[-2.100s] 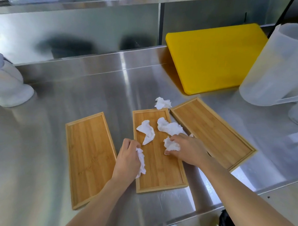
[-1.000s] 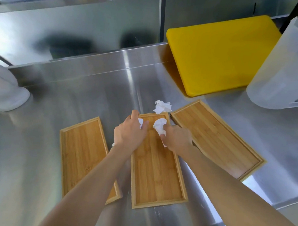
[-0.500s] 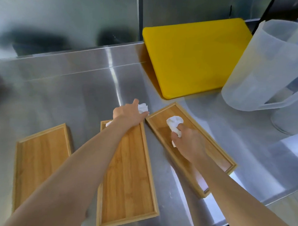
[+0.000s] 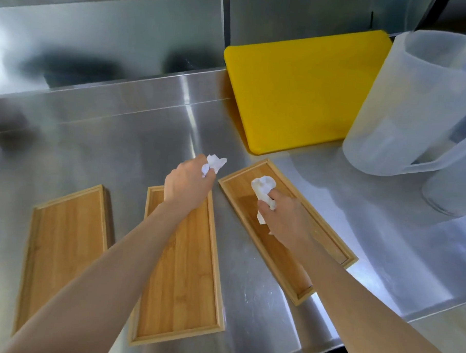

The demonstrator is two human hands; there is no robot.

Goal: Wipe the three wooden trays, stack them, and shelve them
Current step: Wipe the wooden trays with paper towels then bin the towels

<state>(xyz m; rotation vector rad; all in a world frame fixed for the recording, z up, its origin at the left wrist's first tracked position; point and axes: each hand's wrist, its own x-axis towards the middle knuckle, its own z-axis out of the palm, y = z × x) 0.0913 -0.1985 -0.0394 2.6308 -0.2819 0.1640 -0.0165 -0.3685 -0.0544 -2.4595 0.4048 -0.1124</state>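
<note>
Two hands with crumpled tissue over three wooden trays on a steel table

The right hand (image 4: 283,218) presses a white tissue wad (image 4: 263,189) into the angled right-most rectangular wooden tray (image 4: 328,234); the left hand (image 4: 187,186) grips another white tissue wad (image 4: 215,163) past the middle tray's (image 4: 178,294) far end. The left tray (image 4: 63,243) lies apart, bare.

No legible text, label, brand, number or sign appears on any surface shown, including the three wooden trays (image 4: 179,275), the yellow cutting board (image 4: 299,91) and the translucent plastic pitcher (image 4: 416,104).
</note>
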